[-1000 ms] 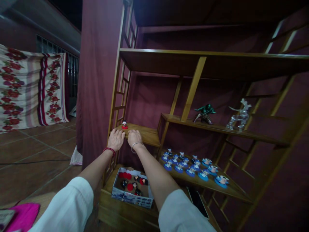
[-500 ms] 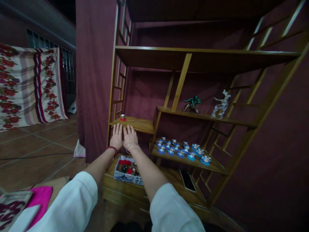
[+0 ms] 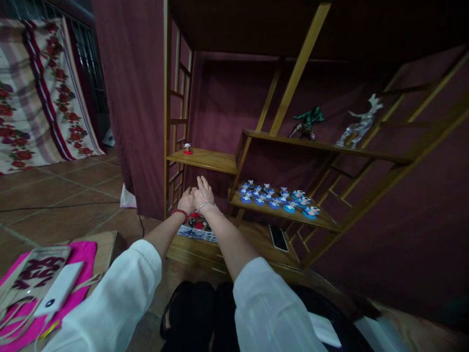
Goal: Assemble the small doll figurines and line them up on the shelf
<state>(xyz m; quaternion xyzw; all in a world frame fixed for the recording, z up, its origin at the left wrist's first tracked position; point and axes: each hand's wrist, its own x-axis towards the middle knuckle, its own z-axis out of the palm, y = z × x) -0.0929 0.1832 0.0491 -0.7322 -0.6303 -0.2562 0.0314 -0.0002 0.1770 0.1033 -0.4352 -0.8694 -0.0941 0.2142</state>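
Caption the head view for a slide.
Left hand and right hand, close together, partly hide a box of figurines on wooden shelving.

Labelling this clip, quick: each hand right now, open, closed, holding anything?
Left hand: fingers partly hidden; open or closed can't be told.
Right hand: fingers extended, looks open; nothing seen held.

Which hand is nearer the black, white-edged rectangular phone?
Right: the right hand is above and left of the phone in view; the left hand is farther left.

Dim light; deep shadow upper right; edges stretched.
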